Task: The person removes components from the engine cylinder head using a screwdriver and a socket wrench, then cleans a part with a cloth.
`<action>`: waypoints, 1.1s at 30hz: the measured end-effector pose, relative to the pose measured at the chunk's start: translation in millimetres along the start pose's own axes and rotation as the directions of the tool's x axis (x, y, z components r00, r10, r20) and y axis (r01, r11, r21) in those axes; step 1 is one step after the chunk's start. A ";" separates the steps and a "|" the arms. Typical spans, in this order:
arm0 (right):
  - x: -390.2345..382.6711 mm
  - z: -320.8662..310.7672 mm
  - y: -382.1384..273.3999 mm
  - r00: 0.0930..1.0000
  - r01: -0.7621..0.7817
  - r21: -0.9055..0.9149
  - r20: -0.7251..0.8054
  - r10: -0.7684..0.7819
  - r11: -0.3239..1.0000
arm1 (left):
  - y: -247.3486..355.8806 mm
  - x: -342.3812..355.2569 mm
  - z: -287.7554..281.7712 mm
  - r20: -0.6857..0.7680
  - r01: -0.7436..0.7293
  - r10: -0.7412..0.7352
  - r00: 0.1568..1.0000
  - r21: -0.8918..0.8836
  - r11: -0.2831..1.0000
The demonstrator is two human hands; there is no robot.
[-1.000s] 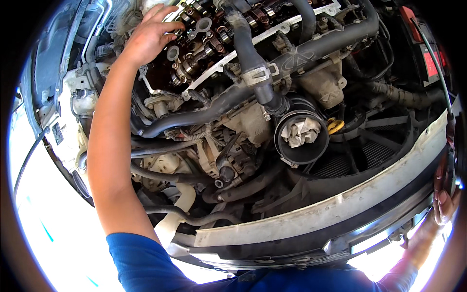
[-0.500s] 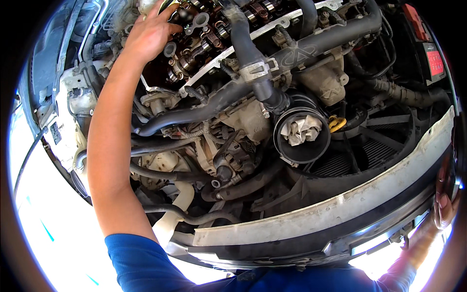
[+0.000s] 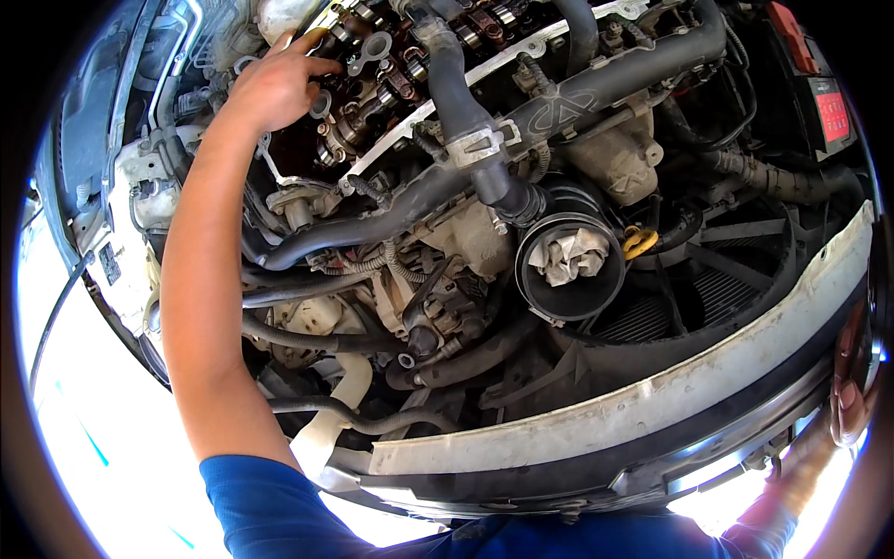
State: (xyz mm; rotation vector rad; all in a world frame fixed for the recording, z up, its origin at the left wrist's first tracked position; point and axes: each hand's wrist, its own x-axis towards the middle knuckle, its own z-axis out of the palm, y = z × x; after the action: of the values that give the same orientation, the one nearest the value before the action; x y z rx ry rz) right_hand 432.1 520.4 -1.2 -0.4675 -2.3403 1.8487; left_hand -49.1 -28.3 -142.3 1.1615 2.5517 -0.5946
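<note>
My left hand [image 3: 275,88] reaches over the uncovered top of the engine at the upper left. Its index finger and thumb are stretched out and apart, nothing visibly held. The fingertips are at the edge of the cylinder head, beside a pale yellow strip [image 3: 326,17]. Camshafts [image 3: 358,121] and a grey metal gasket-like plate with round holes [image 3: 375,47] lie close to the thumb. At the far right my right hand [image 3: 852,410] rests against the glossy front edge of the car; its fingers are mostly hidden in shadow.
A thick black hose [image 3: 466,88] crosses the engine. Crumpled paper [image 3: 570,256] plugs the open black intake duct [image 3: 577,303], with a yellow ring handle [image 3: 640,243] beside it. The fan shroud [image 3: 745,228], pale front crossbar [image 3: 596,410] and battery [image 3: 819,102] lie toward the right.
My left hand has drawn slightly left and down, and its fingers show more fully. The whole view has shifted a little. My right hand stays at the front edge.
</note>
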 end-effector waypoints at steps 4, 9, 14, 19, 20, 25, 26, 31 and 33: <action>3.4 -11.7 -7.2 0.971 -0.002 -0.411 0.216 0.099 0.912 | -5.6 1.1 -3.6 0.041 -0.016 0.018 0.999 -0.055 0.998; 5.1 -14.9 -6.8 0.952 0.007 -0.383 0.285 0.111 0.924 | -7.7 3.0 1.8 0.007 0.013 -0.012 1.000 -0.023 1.000; -0.5 -11.5 -3.7 0.977 0.007 -0.436 0.196 0.088 0.900 | -9.7 2.3 21.2 -0.100 0.027 -0.033 0.994 -0.057 0.998; -6.5 -23.9 -8.5 0.943 -0.157 -0.507 0.177 0.281 0.847 | -8.5 0.9 31.4 -0.154 0.080 -0.100 0.983 -0.133 0.988; -7.9 -26.3 -9.4 0.926 -0.212 -0.505 0.170 0.337 0.837 | -6.2 -0.3 31.0 -0.183 0.071 -0.094 0.979 -0.129 0.989; -12.4 -26.9 -6.5 0.956 -0.145 -0.474 0.159 0.246 0.869 | 15.3 -8.1 19.8 -0.223 0.201 -0.215 0.951 -0.087 0.976; -12.8 -24.9 -6.0 0.958 -0.142 -0.467 0.156 0.240 0.873 | 19.9 -9.0 16.9 -0.212 0.224 -0.233 0.949 -0.064 0.972; -12.0 -8.8 -5.8 0.975 -0.124 -0.409 0.118 0.187 0.904 | 36.1 -9.0 8.7 -0.270 0.286 -0.278 0.922 -0.009 0.958; -11.9 0.6 -5.7 0.986 -0.104 -0.358 0.088 0.145 0.928 | 39.5 -7.1 9.3 -0.309 0.270 -0.250 0.918 0.022 0.963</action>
State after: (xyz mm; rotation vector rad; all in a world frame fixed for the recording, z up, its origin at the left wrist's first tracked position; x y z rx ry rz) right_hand 442.3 515.0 5.3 -0.5747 -2.7966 1.5355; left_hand -13.7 -14.0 -157.5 1.0059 3.0038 -0.5999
